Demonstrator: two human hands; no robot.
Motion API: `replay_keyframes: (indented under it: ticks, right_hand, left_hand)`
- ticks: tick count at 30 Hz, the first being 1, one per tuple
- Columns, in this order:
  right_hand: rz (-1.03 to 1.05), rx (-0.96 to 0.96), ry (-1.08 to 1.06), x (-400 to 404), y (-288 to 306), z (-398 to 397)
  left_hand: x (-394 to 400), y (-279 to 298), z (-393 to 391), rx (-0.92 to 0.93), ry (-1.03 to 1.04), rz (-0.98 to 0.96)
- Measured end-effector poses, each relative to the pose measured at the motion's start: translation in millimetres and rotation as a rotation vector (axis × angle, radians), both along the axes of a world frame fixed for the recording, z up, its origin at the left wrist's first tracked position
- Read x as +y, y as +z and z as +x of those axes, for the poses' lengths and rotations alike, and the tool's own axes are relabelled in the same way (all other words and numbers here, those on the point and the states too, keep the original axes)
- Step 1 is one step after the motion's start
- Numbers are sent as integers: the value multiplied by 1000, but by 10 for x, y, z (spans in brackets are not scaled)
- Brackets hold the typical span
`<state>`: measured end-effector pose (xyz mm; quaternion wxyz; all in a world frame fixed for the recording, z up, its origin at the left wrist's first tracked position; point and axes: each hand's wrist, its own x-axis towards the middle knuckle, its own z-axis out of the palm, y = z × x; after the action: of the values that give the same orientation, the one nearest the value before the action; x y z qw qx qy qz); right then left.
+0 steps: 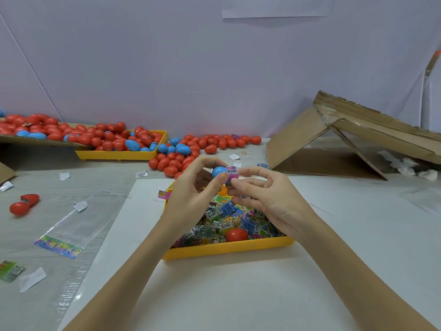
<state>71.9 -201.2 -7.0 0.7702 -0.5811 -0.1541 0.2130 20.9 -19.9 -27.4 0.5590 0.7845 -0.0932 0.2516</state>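
The left hand [191, 197] is gripping a blue plastic egg [219, 172] while the right hand [267, 197] is pinching its pink printed label [232, 173], both hovering above the yellow plastic tray [226, 248].

packing workbench; heaped plastic eggs [167, 149], sticker tray [226, 247], flattened cartons [334, 139]

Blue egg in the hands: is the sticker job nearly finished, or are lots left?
Lots left, it seems. In hand: the left hand holds the blue egg while the right hand pinches a pink label round it. Done: no finished eggs that I can tell for sure. Left: the pile of eggs behind looks bare, and the yellow tray holds many labels.
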Motion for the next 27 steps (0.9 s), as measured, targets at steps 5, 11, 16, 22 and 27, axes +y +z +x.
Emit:
replay_keyframes:
  ticks: [5,11,16,22,27]
  right_hand:
    - [-33,-21,89,-41,20,-9]
    - [-59,2,158,-58,66,-20]
    - [12,114,207,-67,81,1]
    - [-1,147,275,-38,74,-20]
    - [14,229,262,-25,51,-18]
  left_hand:
    - [20,30,-10,-52,0,92]
    - [47,84,-52,-205,38,240]
    - [46,107,-56,-318,69,356]
    - [95,27,17,-390,122,587]
    - [110,3,24,-389,102,664]
